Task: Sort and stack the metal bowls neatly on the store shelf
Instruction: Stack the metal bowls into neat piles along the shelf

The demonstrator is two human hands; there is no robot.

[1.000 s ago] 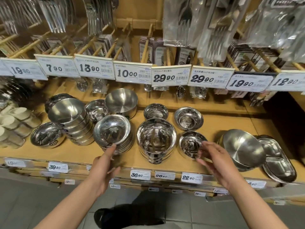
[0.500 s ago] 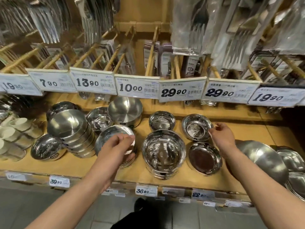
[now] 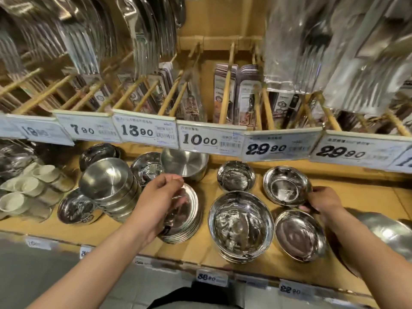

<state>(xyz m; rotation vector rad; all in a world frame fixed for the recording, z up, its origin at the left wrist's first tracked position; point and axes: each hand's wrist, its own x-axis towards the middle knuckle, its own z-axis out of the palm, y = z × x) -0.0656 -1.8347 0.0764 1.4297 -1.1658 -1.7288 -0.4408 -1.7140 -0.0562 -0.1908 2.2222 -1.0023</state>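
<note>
Steel bowls cover the wooden shelf (image 3: 367, 197). My left hand (image 3: 159, 197) reaches over a stack of shallow shiny bowls (image 3: 187, 221), and its curled fingers pinch the far rim of the top one. My right hand (image 3: 323, 202) grips the right rim of a small shiny bowl (image 3: 283, 186) at the back right, which sits tilted. In front of that bowl lies another small bowl (image 3: 298, 236). A stack of large deep bowls (image 3: 240, 224) stands between my hands, with a small bowl (image 3: 236, 175) behind it.
A leaning stack of brushed bowls (image 3: 109, 184), a low shiny bowl (image 3: 74, 207), a brushed deep bowl (image 3: 185, 162) and a shiny bowl (image 3: 146, 168) fill the left. A big brushed bowl (image 3: 390, 230) lies far right. White cups (image 3: 22, 190) sit far left. Price tags (image 3: 200, 140) and packaged cutlery hang above.
Both hands have moved forward onto the shelf. The left hand went from the near edge of the shallow stack to its far rim. The right hand took hold of the back-right small bowl.
</note>
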